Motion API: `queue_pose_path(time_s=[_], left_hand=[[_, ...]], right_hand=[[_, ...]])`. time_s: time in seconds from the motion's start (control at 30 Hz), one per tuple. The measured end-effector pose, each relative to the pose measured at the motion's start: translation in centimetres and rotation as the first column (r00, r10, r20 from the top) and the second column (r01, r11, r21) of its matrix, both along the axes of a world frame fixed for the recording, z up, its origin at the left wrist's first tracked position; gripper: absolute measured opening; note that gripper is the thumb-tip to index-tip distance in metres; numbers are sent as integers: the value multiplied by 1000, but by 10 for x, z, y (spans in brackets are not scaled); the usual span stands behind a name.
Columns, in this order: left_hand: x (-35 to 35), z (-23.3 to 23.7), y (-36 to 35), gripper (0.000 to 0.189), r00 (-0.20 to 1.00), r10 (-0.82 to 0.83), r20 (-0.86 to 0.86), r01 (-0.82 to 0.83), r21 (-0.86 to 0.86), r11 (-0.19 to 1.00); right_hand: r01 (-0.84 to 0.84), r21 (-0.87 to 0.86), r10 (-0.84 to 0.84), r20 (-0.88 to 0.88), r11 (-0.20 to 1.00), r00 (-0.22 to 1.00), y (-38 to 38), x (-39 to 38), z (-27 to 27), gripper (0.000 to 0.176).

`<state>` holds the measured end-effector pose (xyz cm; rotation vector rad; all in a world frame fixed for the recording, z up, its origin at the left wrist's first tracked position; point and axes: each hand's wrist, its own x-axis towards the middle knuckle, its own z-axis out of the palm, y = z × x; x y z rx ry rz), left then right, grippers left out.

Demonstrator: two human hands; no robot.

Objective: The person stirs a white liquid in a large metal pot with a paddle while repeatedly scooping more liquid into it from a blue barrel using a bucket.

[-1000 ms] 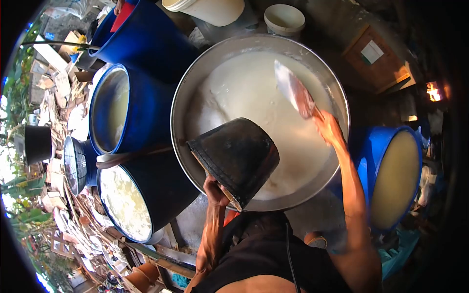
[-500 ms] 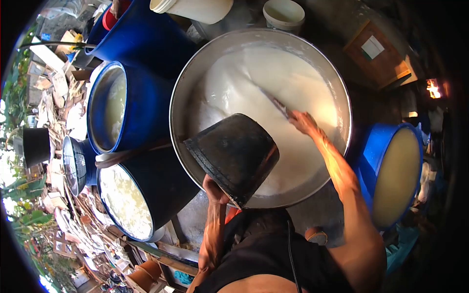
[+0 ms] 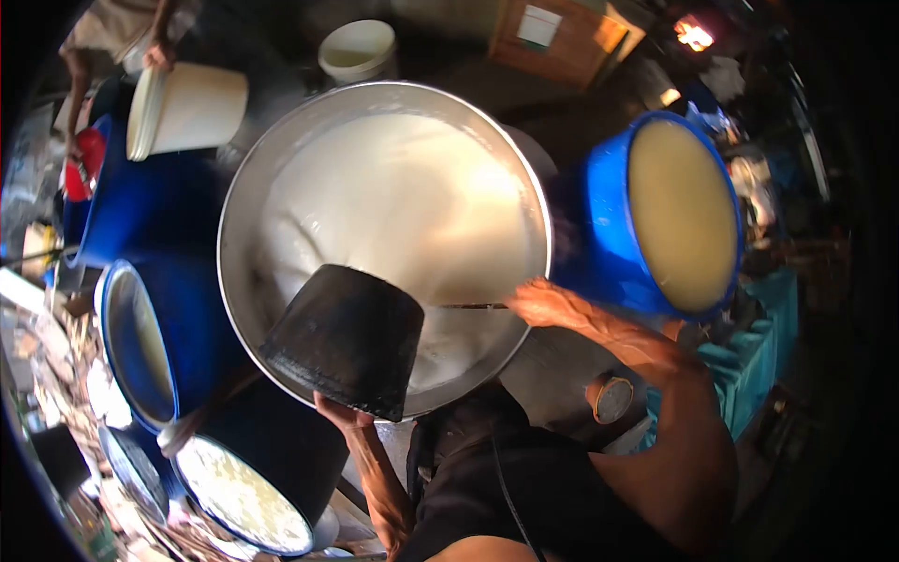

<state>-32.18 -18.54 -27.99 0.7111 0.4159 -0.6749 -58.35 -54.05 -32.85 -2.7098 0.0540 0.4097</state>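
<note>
A wide metal vat of milky white liquid stands in front of me. My left hand is closed on the lower edge of a black bucket, tilted over the near left part of the vat; its inside is hidden from me. At the vat's right rim, my right hand is closed round a thin stirring stick, which lies nearly level across the liquid. Its far end is lost in the liquid or behind the bucket.
Right of the vat is a blue tub of yellowish liquid. Blue barrels line the left, one filled with whitish curds. At upper left, another person's hand holds a cream bucket. A fire burns at upper right.
The view has swung right. My right hand has drawn the stick back toward the vat's near right rim, turning it sideways. My left hand still holds the tilted bucket. The other person's cream bucket is more visible.
</note>
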Motion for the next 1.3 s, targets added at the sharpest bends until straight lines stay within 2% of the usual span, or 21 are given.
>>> queue_pose_path(time_s=[0.03, 0.07, 0.1, 0.13, 0.2, 0.27, 0.3, 0.33, 0.4, 0.47, 0.5, 0.6, 0.7, 0.8, 0.83, 0.93, 1.0, 1.07, 1.1, 1.23, 1.3], left_hand=[[3, -4, 3, 58, 998, -53, 15, 54, -82, 995], [3, -8, 6, 59, 997, -74, 5, 75, -110, 991], [2, -6, 5, 60, 997, -82, 4, 82, -105, 991], [2, -5, 5, 60, 997, -80, 7, 80, -96, 992], [5, -11, 10, 61, 997, -78, 16, 79, -91, 993], [5, -15, 15, 61, 998, -60, 25, 62, -81, 995], [5, -15, 15, 59, 999, -36, 0, 36, -44, 998], [6, -15, 17, 58, 1000, -11, -25, 11, -3, 1000], [6, -17, 24, 58, 1000, -28, -11, 28, 7, 1000], [5, -15, 20, 59, 998, -30, -54, 30, -2, 1000], [5, -13, 19, 60, 999, -25, -49, 26, 12, 1000], [6, -10, 19, 59, 999, -32, -44, 31, -4, 999], [6, -13, 26, 58, 999, -30, -25, 31, 42, 999], [4, -17, 30, 58, 997, 2, -72, 2, 65, 998], [4, -19, 31, 58, 998, 8, -66, -3, 67, 998], [3, -23, 31, 58, 994, 62, -85, -59, 42, 997], [3, -24, 32, 57, 995, 32, -97, -31, 11, 999], [5, -37, 38, 61, 997, 22, -78, -21, 20, 1000], [6, -41, 39, 66, 998, 12, -60, -10, 29, 1000], [7, -35, 34, 63, 998, 19, -61, -20, -17, 1000], [6, -30, 30, 61, 998, 14, -55, -18, -70, 997]], right_hand=[[175, 247, -150, -116, 953, 982, -6, 14, 18, 18], [124, 101, -94, -261, 987, 961, -19, 15, 45, 17], [263, 291, -227, -153, 920, 962, -30, 15, 74, 20], [297, 308, -221, -258, 904, 941, -39, 24, 91, 20], [585, 390, -363, -510, 711, 780, -47, 38, 119, 20], [508, 422, -439, -256, 751, 862, -51, 46, 98, 19], [719, 403, -595, -404, 566, 695, -53, 66, 108, 22], [701, 503, -661, -295, 507, 690, -57, 80, 96, 21], [754, 481, -745, -266, 447, 612, -73, 115, 77, 19], [744, 420, -761, -167, 520, 627, -103, 155, 31, 18], [713, 481, -751, -155, 510, 642, -112, 172, 23, 19], [708, 454, -746, -129, 541, 653, -132, 217, -16, 22], [568, 383, -603, -34, 729, 797, -131, 241, -40, 23], [505, 313, -526, -20, 805, 850, -114, 234, -55, 28], [418, 315, -457, 59, 852, 887, -111, 225, -68, 27], [362, 258, -380, 22, 896, 925, -85, 186, -95, 27], [379, 229, -381, -40, 896, 924, -57, 154, -52, 27], [298, 280, -332, 82, 913, 940, -40, 117, -49, 26], [292, 241, -320, 88, 926, 943, -27, 106, -34, 23], [194, 63, -185, -124, 979, 975, 0, 55, -39, 20], [168, 99, -164, -50, 981, 985, 9, 19, -63, 19]])
